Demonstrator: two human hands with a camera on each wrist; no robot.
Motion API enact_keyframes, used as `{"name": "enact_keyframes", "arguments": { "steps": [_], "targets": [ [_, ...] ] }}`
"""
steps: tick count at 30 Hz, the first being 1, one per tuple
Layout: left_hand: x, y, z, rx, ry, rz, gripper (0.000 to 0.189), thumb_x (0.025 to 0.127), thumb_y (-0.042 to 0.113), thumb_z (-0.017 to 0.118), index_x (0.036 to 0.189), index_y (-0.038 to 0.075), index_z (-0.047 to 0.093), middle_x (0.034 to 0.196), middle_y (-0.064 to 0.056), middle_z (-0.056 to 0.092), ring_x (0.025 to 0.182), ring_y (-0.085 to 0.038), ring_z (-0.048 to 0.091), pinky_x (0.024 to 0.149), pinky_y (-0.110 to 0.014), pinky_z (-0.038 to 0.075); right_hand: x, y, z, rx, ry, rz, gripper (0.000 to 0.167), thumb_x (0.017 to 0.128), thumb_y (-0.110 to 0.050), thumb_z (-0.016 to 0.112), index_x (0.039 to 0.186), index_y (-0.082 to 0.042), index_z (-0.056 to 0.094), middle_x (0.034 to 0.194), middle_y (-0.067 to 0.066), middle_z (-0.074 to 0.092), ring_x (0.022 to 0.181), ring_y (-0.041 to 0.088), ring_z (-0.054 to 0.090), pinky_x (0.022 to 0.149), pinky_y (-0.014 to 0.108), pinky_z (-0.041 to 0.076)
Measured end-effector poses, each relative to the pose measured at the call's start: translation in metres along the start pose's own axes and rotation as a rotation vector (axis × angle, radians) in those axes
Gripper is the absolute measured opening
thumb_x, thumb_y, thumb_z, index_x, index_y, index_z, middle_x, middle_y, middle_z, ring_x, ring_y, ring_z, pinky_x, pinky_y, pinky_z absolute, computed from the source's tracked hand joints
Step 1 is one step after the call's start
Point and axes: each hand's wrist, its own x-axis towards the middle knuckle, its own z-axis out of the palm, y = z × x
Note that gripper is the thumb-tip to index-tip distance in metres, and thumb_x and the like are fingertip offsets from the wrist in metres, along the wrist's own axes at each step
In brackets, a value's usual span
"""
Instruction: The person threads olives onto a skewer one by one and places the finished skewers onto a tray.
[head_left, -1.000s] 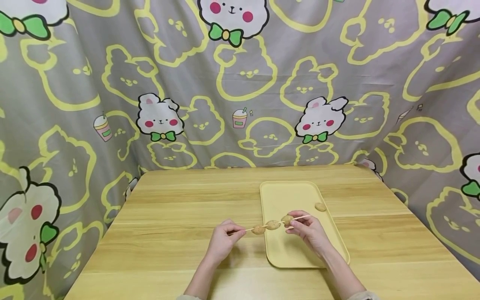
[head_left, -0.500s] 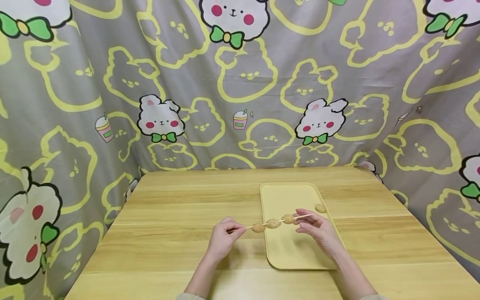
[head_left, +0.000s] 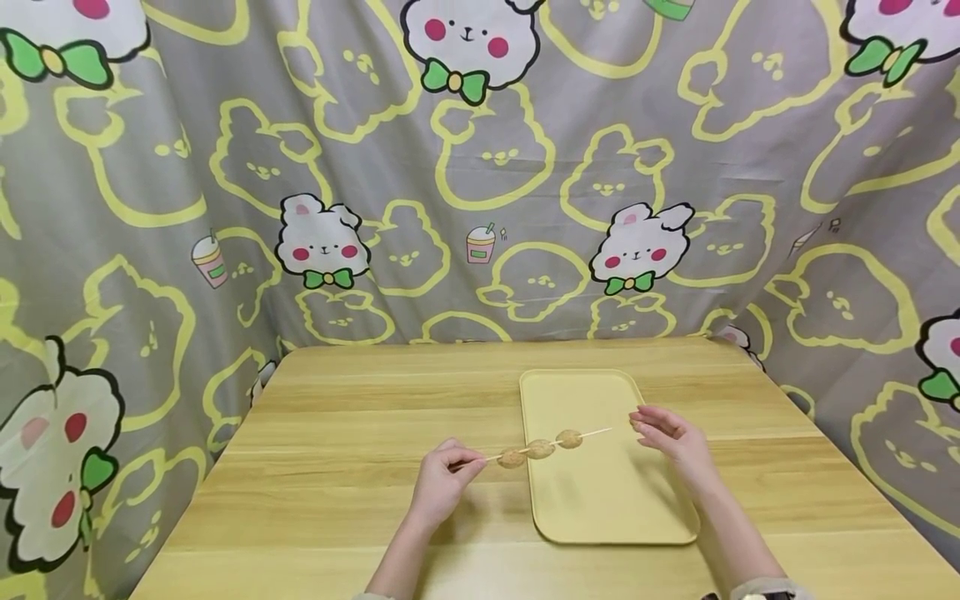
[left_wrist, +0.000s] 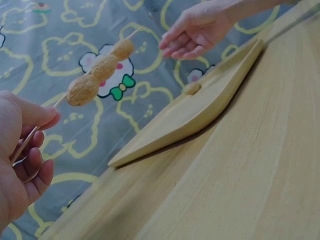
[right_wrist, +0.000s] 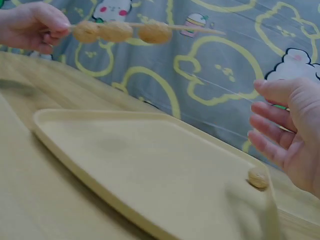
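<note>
My left hand (head_left: 441,483) pinches the near end of a thin wooden skewer (head_left: 597,432) between thumb and fingers. Threaded on it are three brown, rough-skinned balls (head_left: 541,449) that look like meatballs; the bare tip points right, raised over the tray. To the right, my right hand (head_left: 678,446) has let its fingers spread, holding nothing. A loose brown ball (right_wrist: 257,178) lies on the tray by its right rim, just below that hand in the right wrist view. From the head view, the fingertips largely cover this ball.
The yellow rectangular tray (head_left: 600,508) lies on the wooden table (head_left: 337,408), right of centre. Behind the table and along both sides hangs a grey patterned curtain (head_left: 517,167).
My right hand has come off the skewer's tip end and moved right, to the loose ball by the tray's rim. The left hand keeps holding the skewer almost in place.
</note>
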Motion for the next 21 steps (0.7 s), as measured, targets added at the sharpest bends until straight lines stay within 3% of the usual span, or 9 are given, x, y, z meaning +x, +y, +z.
{"name": "enact_keyframes", "arguments": {
  "steps": [4, 8, 11, 16, 21],
  "targets": [
    [0.000, -0.001, -0.001, -0.003, 0.010, 0.001, 0.005, 0.079, -0.005, 0.067, 0.080, -0.009, 0.068, 0.075, -0.011, 0.058, 0.069, -0.006, 0.052, 0.065, -0.018, 0.046, 0.007, 0.000, -0.010, -0.114, 0.059, 0.058, 0.022, 0.089, -0.002, 0.059, 0.108, -0.013, 0.061, 0.098, -0.007, 0.067, 0.090, 0.007, 0.063, 0.072, 0.021, 0.051],
    [-0.001, -0.003, -0.002, 0.000, 0.021, 0.006, 0.004, 0.079, -0.005, 0.067, 0.081, -0.009, 0.069, 0.074, -0.009, 0.057, 0.069, -0.007, 0.052, 0.065, -0.018, 0.046, 0.017, 0.002, -0.017, -0.261, 0.095, 0.104, 0.030, 0.089, -0.007, 0.061, 0.117, 0.003, 0.056, 0.099, -0.004, 0.068, 0.087, 0.002, 0.062, 0.071, 0.021, 0.051],
    [-0.001, -0.004, -0.003, 0.000, 0.027, 0.009, 0.004, 0.079, -0.005, 0.067, 0.081, -0.008, 0.069, 0.073, -0.008, 0.056, 0.068, -0.007, 0.051, 0.064, -0.018, 0.045, 0.023, 0.006, -0.021, -0.335, 0.097, 0.145, 0.045, 0.090, -0.011, 0.060, 0.123, 0.016, 0.046, 0.106, 0.011, 0.066, 0.086, 0.000, 0.061, 0.072, 0.023, 0.051],
    [-0.001, -0.005, -0.005, 0.001, 0.026, 0.003, 0.005, 0.079, -0.005, 0.067, 0.081, -0.009, 0.069, 0.073, -0.008, 0.056, 0.068, -0.006, 0.051, 0.064, -0.018, 0.045, 0.029, 0.016, -0.029, -0.436, 0.092, 0.224, 0.049, 0.091, -0.016, 0.060, 0.126, 0.014, 0.045, 0.117, 0.029, 0.055, 0.083, 0.002, 0.059, 0.069, 0.023, 0.051],
    [-0.003, -0.006, -0.007, 0.009, 0.023, -0.014, 0.005, 0.079, -0.004, 0.067, 0.082, -0.009, 0.069, 0.074, -0.009, 0.056, 0.069, -0.006, 0.051, 0.064, -0.018, 0.045, 0.032, 0.025, -0.034, -0.536, 0.083, 0.268, 0.050, 0.090, -0.020, 0.062, 0.127, 0.009, 0.047, 0.120, 0.027, 0.054, 0.080, 0.007, 0.057, 0.059, 0.024, 0.049]
  ]
}}
